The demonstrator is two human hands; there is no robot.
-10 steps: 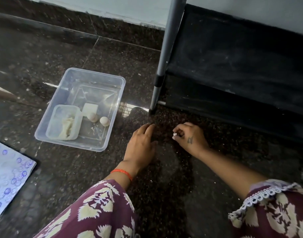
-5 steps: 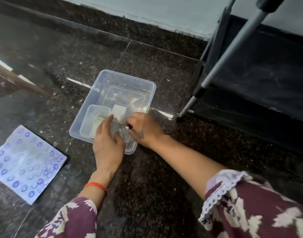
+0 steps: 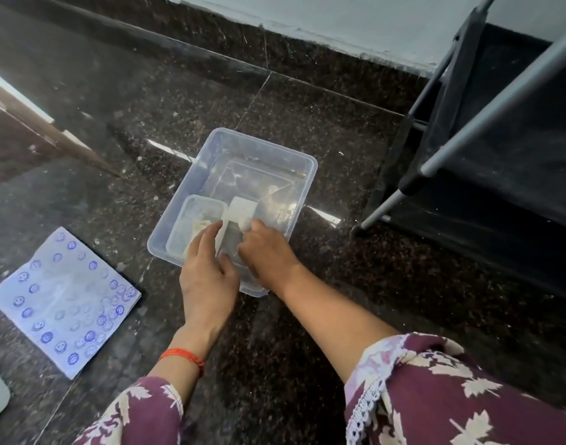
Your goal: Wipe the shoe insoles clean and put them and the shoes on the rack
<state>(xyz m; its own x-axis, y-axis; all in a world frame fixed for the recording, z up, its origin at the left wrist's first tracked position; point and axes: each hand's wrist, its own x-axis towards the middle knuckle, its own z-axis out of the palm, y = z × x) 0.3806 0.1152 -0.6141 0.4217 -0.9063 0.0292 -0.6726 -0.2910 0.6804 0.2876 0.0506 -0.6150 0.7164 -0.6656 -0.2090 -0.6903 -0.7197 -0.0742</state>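
**Both hands at the clear tub**

I see a clear plastic tub on the dark stone floor, just left of the black shoe rack. My left hand reaches over the tub's near rim, fingers loosely extended above the small inner container. My right hand is beside it inside the tub, fingers curled; whether it holds anything I cannot tell. A white block lies in the tub just beyond both hands. A smiley-print cloth lies left of the tub.
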